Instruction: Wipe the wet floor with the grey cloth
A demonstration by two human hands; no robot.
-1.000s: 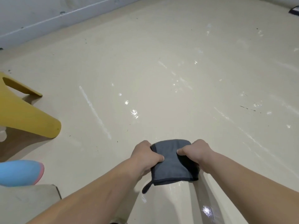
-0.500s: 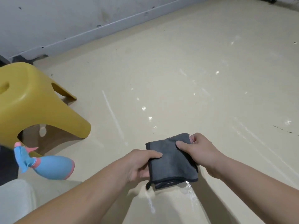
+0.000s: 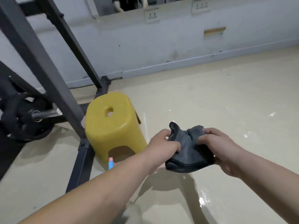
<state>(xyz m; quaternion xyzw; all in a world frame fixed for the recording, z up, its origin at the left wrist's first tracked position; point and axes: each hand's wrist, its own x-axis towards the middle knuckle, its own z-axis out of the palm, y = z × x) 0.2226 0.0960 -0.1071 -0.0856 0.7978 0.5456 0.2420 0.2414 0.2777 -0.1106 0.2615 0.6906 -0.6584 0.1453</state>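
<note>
Both forearms enter from the bottom of the frame, bare, reaching toward centre right. Left hand (image 3: pixel 163 145) is clenched on the left edge of the grey cloth (image 3: pixel 188 151), fingers curled over it. Right hand (image 3: pixel 221 147) is closed on the cloth's right side, thumb on top. Cloth is bunched and folded between the two hands, held up off the floor (image 3: pixel 210 97); dark hem sags along its lower edge, and a small loop sticks up at its top left corner. Shadow of hands and cloth falls on the floor just below.

Floor is beige and glossy. Wet sheen and bright glints at lower right, more glints at centre right further out.

Left of the left hand: yellow plastic stool (image 3: pixel 111 125), upright, hole in the seat, standing just beside a black metal frame (image 3: pixel 48 73). Blue and pink object (image 3: pixel 111 164) shows at the stool's foot, mostly hidden by the left forearm; can't tell what it is.

Far left: black weight plate (image 3: pixel 21 120) on a bar, blurred.

Back: pale wall (image 3: pixel 161 42) with skirting across the top of the frame, wall sockets (image 3: pixel 152 16) at upper centre.
</note>
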